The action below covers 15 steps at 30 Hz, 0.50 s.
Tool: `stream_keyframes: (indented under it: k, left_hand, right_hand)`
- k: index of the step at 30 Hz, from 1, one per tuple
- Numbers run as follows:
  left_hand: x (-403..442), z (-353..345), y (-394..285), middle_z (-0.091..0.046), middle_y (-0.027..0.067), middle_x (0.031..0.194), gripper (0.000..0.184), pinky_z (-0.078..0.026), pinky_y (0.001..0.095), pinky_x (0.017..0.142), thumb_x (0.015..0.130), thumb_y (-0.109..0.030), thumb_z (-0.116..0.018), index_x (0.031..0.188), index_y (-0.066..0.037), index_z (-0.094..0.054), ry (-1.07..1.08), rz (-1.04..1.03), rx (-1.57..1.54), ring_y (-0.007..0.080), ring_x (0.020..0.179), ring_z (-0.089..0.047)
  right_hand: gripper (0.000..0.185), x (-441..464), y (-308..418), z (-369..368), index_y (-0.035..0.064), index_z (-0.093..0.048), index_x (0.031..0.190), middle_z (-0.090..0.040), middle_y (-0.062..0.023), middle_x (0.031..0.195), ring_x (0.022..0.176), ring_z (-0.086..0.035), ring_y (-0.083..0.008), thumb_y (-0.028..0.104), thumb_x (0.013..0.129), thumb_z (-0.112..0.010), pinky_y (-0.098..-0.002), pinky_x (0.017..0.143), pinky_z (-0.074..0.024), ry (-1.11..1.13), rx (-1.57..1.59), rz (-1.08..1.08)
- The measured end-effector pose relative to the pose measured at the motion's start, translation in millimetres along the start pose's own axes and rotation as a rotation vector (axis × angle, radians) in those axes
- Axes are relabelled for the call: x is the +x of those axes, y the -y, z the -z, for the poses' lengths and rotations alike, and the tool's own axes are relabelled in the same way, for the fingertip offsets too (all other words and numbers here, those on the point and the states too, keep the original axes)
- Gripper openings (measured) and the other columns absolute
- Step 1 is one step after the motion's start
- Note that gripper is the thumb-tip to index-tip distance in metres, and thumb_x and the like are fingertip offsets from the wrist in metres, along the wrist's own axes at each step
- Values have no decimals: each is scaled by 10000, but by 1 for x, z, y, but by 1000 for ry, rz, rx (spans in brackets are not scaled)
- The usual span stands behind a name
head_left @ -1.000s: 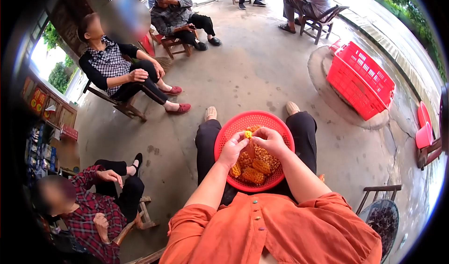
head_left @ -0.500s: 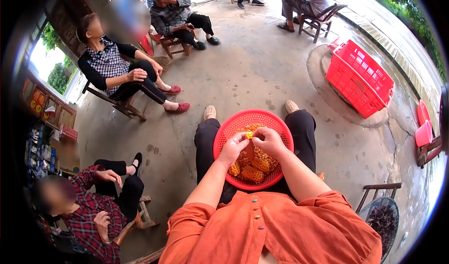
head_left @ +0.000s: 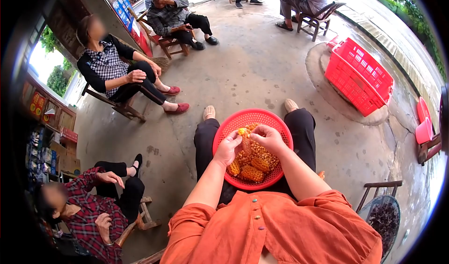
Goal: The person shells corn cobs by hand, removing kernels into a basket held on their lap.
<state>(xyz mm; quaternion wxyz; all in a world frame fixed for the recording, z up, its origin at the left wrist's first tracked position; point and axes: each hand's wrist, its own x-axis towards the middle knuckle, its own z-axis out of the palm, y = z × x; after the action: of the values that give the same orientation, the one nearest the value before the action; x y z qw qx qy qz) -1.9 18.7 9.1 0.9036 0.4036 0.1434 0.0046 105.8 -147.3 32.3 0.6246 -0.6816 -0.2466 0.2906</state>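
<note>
A red plastic colander (head_left: pixel 220 148) rests on my lap between my knees. Loose corn kernels (head_left: pixel 269 151) and several corn cobs with kernels (head_left: pixel 251 173) lie inside it. Above them, my left hand (head_left: pixel 228 149) is closed around a partly stripped corn cob (head_left: pixel 246 145), which still has yellow kernels at its upper end. My right hand (head_left: pixel 270 139) has its fingers curled in, thumb and fingertips against the cob's upper right side. The exact contact of those fingertips is partly hidden.
A red plastic crate (head_left: pixel 358 74) stands ahead to the right. At my right are a bucket of dark material (head_left: pixel 382 219) and a pink basin (head_left: pixel 423 131). People sit on low chairs at the left, one in a plaid shirt (head_left: pixel 89 222), and others farther ahead.
The cob has turned more upright in my left hand, showing its bared side. My right hand has shifted slightly right, away from the cob's tip.
</note>
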Motion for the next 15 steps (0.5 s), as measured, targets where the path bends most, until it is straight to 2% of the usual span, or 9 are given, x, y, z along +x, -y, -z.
stream_keyframes:
  k: [1, 3, 5, 7, 8, 11, 12, 13, 15]
  left_hand:
    - [0, 0, 0, -573, 76, 1208, 329, -459, 332, 986, 982, -65, -478, 1309, -23, -478, -12, 1, 30, 180, 1109, -576]
    - [2, 2, 3, -571, 71, 1207, 330, -460, 327, 981, 981, -66, -483, 1308, -27, -479, 9, -12, 81, 174, 1109, -573]
    - [2, 2, 5, -569, 66, 1207, 331, -462, 322, 976, 980, -67, -489, 1308, -30, -479, 31, -24, 132, 168, 1110, -569]
    - [2, 1, 4, -565, 49, 1192, 326, -469, 318, 961, 974, -61, -502, 1297, -30, -483, 16, -11, 131, 156, 1095, -566]
    - [1, 1, 3, -565, 49, 1192, 326, -469, 318, 961, 974, -61, -502, 1297, -30, -483, 15, -12, 131, 156, 1095, -566]
    - [1, 0, 3, -565, 35, 1159, 305, -482, 319, 936, 969, -59, -514, 1274, -42, -496, -18, -17, 98, 152, 1065, -571]
    - [1, 0, 3, -565, 34, 1145, 297, -486, 317, 925, 969, -61, -517, 1266, -50, -500, -31, -26, 90, 152, 1051, -574]
    - [1, 0, 3, -564, 32, 1131, 290, -489, 316, 915, 969, -64, -521, 1258, -57, -503, -44, -35, 82, 152, 1036, -577]
    - [1, -1, 2, -564, 36, 1129, 292, -492, 319, 907, 969, -71, -526, 1260, -64, -499, -45, -45, 81, 156, 1033, -579]
  right_hand:
    - [159, 0, -1, -2, 34, -656, 925, -604, 22, 809, 754, -551, -65, 163, 856, -719, -237, 682, -468, 0, 0, 1]
    - [151, -1, -6, -5, 39, -648, 920, -600, 10, 784, 731, -554, -75, 157, 855, -715, -245, 671, -472, -17, -219, 170]
    - [126, -1, -8, -4, 37, -636, 915, -607, -11, 794, 735, -566, -91, 128, 850, -694, -253, 672, -477, -8, -167, 114]
    - [148, 2, -8, -1, 25, -629, 933, -635, -60, 806, 761, -608, -147, 85, 805, -671, -294, 720, -500, -129, -241, -6]
    - [166, 5, -18, 0, 26, -620, 943, -635, -60, 819, 774, -605, -137, 44, 780, -648, -286, 722, -495, -241, -296, 194]
    - [153, 7, -17, 0, 21, -621, 946, -639, -65, 830, 790, -612, -143, 76, 811, -667, -289, 730, -495, -244, -210, 294]
    - [224, 3, -7, 0, 19, -613, 997, -649, -75, 840, 794, -625, -165, 157, 844, -700, -297, 742, -502, -97, -137, 87]
    - [224, 2, -7, 0, 19, -613, 997, -649, -75, 840, 794, -625, -165, 157, 844, -700, -297, 742, -502, -96, -138, 88]
    - [339, -1, -12, -4, 18, -560, 1131, -644, -43, 850, 809, -602, -102, 212, 888, -695, -269, 721, -493, 188, -173, -7]
